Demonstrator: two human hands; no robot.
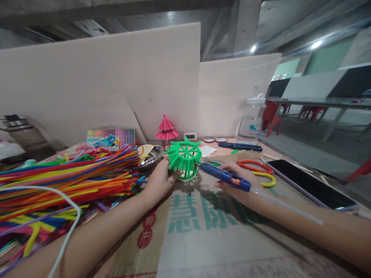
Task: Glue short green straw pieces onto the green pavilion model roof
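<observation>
A small green pavilion model [185, 154], its round roof made of pipe cleaners, stands on the cardboard in front of me. My left hand [162, 179] grips its lower left side, with the fingertips partly hidden behind it. In my right hand [239, 189] lies a blue hot glue gun [224, 176], a long clear glue stick [290, 207] trailing from its back end. The nozzle points left and meets or nearly meets the right edge of the roof; I cannot tell which.
Bundles of coloured pipe cleaners [66, 173] fill the left side. Behind stand a pink pavilion model [166, 129], a marker set [111, 137] and a metal bowl [152, 157]. To the right are scissors [268, 179], a phone [310, 183], a utility knife [240, 146] and a clear bottle [251, 121].
</observation>
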